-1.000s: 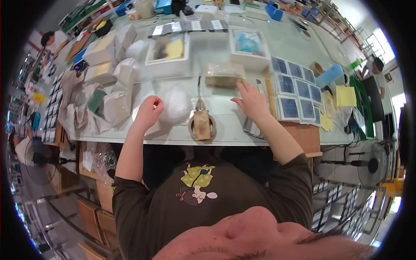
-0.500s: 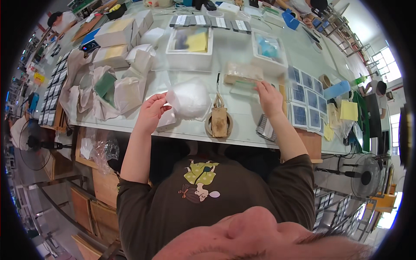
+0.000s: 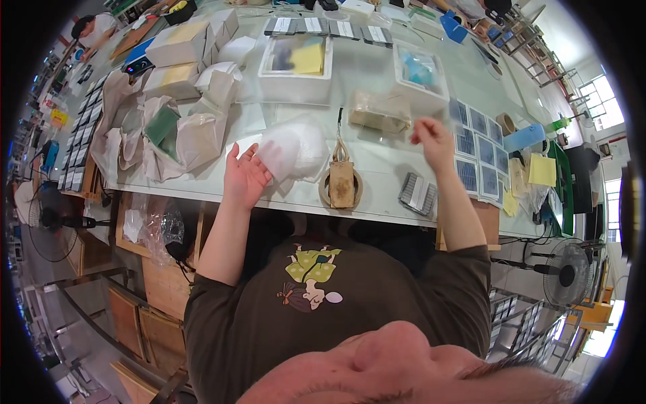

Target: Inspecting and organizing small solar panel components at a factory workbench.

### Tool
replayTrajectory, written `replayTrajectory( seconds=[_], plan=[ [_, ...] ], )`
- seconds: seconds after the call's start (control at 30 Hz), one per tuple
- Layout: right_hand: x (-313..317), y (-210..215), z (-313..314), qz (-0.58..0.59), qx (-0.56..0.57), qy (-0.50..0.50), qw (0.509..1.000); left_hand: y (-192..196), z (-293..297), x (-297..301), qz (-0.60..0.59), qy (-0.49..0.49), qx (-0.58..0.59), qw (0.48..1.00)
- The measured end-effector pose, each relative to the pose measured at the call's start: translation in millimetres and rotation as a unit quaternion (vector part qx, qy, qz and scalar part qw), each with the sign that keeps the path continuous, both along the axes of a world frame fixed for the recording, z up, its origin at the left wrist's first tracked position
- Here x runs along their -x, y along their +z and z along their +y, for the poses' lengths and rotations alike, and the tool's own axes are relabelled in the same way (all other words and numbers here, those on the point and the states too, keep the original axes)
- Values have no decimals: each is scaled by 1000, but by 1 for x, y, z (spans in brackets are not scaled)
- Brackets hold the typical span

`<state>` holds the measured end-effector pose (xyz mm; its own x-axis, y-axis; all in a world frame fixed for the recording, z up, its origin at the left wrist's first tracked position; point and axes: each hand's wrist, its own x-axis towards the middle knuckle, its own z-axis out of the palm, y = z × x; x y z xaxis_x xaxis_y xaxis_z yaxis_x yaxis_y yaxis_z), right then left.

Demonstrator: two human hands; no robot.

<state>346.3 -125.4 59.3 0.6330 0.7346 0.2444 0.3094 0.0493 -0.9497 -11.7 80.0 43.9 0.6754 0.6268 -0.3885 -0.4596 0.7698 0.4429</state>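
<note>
My left hand (image 3: pixel 247 176) is open, palm up with fingers apart, beside a thin white foam sheet (image 3: pixel 278 155). The sheet leans against a stack of similar sheets (image 3: pixel 308 145). My right hand (image 3: pixel 435 141) is raised above the table, its fingers curled together; whether something thin is between them I cannot make out. Just left of it lies a beige block in clear wrap (image 3: pixel 380 111). Between the hands a worn wooden block with a cord-wound handle (image 3: pixel 341 185) rests on a round ring. Grey slides bundled with a pale band (image 3: pixel 418 194) lie near the table edge.
Two white foam boxes (image 3: pixel 296 86) stand farther back, with banded bundles (image 3: pixel 328 30) behind. Crumpled paper around a green piece (image 3: pixel 161 128) lies left, near stacked cartons (image 3: pixel 176 46). At right are dark rectangular panels (image 3: pixel 479 151), a blue bottle (image 3: pixel 523 138) and yellow notes (image 3: pixel 542 172).
My left hand has turned palm up and opened beside the foam sheet. My right hand has moved right, away from the wrapped block; the clear plate near its fingers no longer shows there.
</note>
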Motion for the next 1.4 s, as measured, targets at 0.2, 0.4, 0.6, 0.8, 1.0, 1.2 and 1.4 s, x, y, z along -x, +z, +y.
replayTrajectory(
  seconds=[0.2, 0.4, 0.6, 0.8, 1.0, 1.2, 1.4],
  plan=[
    [117, -31, -27, 339, 117, 44, 933, -43, 3, 5, 198, 21, -184, 962],
    [157, -36, -36, -166, 291, -16, 942, 11, -25, -13, 211, 5, -248, 945],
    [176, -12, -14, 332, 21, 87, 939, 28, -58, -36, 173, -152, -266, 936],
    [163, -15, -10, 450, 17, 38, 892, 15, -65, -60, 157, -173, -285, 930],
    [158, -28, -16, 319, 87, -18, 944, -5, -62, -62, 251, -198, -338, 885],
    [174, -16, -20, -64, 39, -8, 997, -3, -78, -49, 118, -171, -184, 961],
    [191, -2, -16, 197, -1, 154, 968, 1, -94, -38, 24, -190, -140, 971]
  ],
)
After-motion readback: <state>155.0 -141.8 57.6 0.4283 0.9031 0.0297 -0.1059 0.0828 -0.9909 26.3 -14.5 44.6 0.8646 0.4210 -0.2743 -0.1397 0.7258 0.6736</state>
